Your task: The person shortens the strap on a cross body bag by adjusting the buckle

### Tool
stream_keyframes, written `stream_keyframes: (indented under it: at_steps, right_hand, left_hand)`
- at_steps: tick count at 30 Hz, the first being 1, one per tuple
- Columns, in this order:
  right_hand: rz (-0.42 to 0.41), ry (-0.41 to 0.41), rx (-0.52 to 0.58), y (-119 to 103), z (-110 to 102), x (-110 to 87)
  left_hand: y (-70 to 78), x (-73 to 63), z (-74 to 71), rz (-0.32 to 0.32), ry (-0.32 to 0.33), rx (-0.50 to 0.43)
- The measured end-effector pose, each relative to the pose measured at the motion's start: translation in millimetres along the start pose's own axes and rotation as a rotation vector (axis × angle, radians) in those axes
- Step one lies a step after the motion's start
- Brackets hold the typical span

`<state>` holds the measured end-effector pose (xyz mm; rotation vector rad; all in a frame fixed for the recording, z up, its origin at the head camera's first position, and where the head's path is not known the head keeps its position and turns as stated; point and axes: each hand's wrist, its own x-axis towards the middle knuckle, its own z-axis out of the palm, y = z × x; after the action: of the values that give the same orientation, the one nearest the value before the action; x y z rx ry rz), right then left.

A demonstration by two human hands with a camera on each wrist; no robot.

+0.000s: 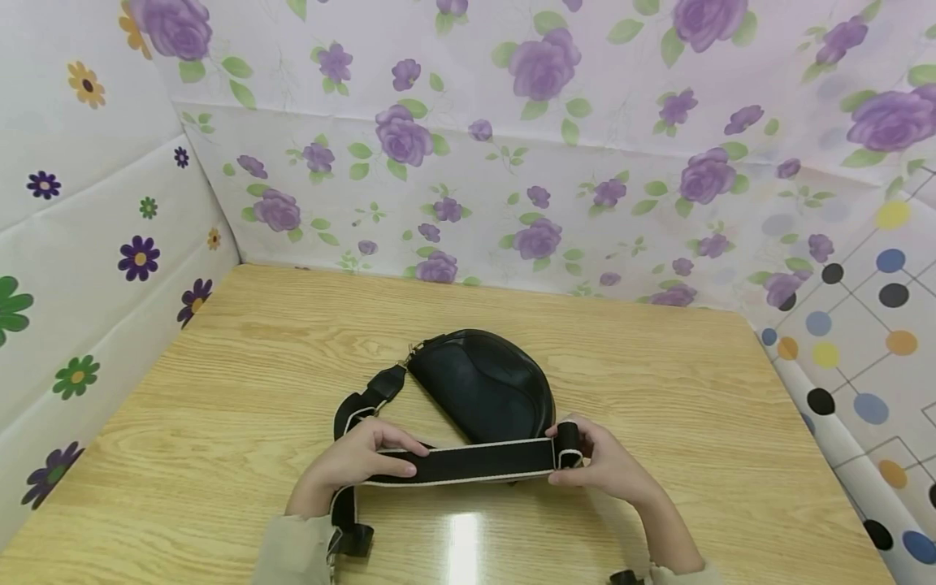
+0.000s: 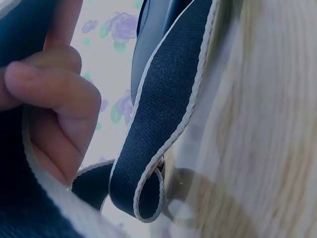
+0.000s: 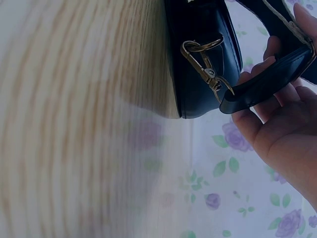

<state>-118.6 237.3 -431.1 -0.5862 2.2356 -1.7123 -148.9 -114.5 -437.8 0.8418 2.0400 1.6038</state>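
Observation:
A black half-moon shoulder bag [image 1: 478, 386] lies on the table in front of both hands. Its wide black strap [image 1: 483, 463] with white edging is stretched between them, across the bag's near side. My left hand [image 1: 358, 455] grips the strap on the left, fingers bent over it in the left wrist view. At the other end my right hand [image 1: 603, 463] holds the strap where it folds into a small loop. The right wrist view shows that hand around a leather strap end [image 3: 270, 82], joined by a gold clasp [image 3: 200, 67] to the bag.
More strap [image 1: 351, 414] curls at the bag's left, by a leather tab [image 1: 386, 382]. The wooden table [image 1: 695, 390] reaches back to a flower-print wall covering [image 1: 512, 162]. Patterned sheets stand along the left and right sides.

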Motion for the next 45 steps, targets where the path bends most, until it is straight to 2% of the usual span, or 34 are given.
stream_keyframes:
  at_steps: [15, 22, 30, 37, 45]
  right_hand:
    - [-0.008, -0.011, -0.008, 0, 1, 0.5]
    - [-0.009, -0.019, -0.018, 1, 2, 1.5]
    - [-0.007, -0.011, -0.024, 5, -1, 1.1]
    - [-0.05, -0.016, -0.014, 5, -4, 0.4]
    - [-0.007, -0.001, -0.028, 5, -5, -0.4]
  left_hand:
    - [-0.3, -3.6, -6.8, -0.011, -0.015, 0.014]
    - [-1.9, -6.2, -7.9, -0.004, -0.013, 0.05]
    - [-2.3, -10.7, -11.7, -0.003, -0.007, 0.032]
    - [-3.1, -13.8, -16.2, -0.011, -0.011, 0.004]
    - [-7.1, -18.9, -20.6, 0.017, -0.012, 0.021]
